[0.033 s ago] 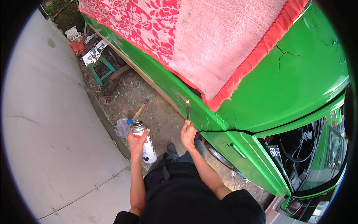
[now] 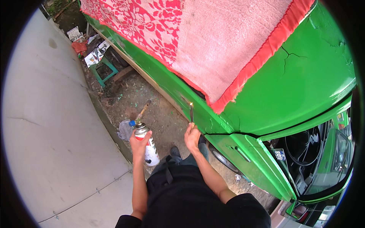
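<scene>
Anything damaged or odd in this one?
Yes. A crack branches across the green vehicle, breaking its glossy surface, right of the pink blanket. A bright glow, possibly flame, at the tip of the tool in the right hand stands out.

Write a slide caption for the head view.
Left hand holding a blowtorch canister, right hand a dark-bladed tool, by a green vehicle partly covered with a red-and-pink blanket.

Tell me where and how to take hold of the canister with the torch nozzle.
I'd grip the canister round its white cylindrical body, coming from the person's side: the body looks smooth, and its base end lies nearest them. The left hand wraps its upper part, by the silver shoulder. Keep off the slim nozzle, which points away and may be hot.
</scene>
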A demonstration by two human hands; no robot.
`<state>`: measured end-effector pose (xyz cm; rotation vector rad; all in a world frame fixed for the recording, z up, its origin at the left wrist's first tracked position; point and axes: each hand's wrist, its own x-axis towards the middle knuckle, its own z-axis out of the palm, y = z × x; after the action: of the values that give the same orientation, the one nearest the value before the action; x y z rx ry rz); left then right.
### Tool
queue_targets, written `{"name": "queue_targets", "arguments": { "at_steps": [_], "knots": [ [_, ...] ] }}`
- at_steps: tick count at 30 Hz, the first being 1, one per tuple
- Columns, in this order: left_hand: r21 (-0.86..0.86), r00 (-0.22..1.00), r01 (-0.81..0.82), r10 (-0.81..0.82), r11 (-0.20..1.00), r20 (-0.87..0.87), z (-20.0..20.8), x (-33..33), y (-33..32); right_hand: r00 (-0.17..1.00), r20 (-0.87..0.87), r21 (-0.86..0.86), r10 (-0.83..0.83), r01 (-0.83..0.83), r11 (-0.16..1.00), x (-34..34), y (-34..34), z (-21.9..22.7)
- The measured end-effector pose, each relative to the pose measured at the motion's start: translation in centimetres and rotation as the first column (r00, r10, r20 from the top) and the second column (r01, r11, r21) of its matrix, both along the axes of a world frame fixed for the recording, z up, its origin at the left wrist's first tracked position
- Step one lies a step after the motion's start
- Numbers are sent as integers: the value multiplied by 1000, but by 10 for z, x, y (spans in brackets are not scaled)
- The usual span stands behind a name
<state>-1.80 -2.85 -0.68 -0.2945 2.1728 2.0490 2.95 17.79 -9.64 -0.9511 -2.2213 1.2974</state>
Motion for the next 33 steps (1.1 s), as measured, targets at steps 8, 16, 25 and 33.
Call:
{"name": "queue_targets", "arguments": {
  "at_steps": [8, 16, 25, 33],
  "knots": [
    [0, 1000, 9, -9, 1000, -2, 8, -7, 9, 994, -68, 80, 89, -83, 993, -5, 27, -19],
    [1, 999, -3, 3, 1000, 45, 14, 2, 14, 952, -82, 222, 295, -271, 936, -42, 20, 6],
    [30, 998, 29, -31, 999, 59, 8, 6, 19, 953, 180, 99, 245, -265, 959, -13, 62, 35],
    [33, 996, 52, -54, 998, 75, 8, 11, 24, 954, 178, -5, 241, -244, 970, 2, 57, 68]
  ]
}}
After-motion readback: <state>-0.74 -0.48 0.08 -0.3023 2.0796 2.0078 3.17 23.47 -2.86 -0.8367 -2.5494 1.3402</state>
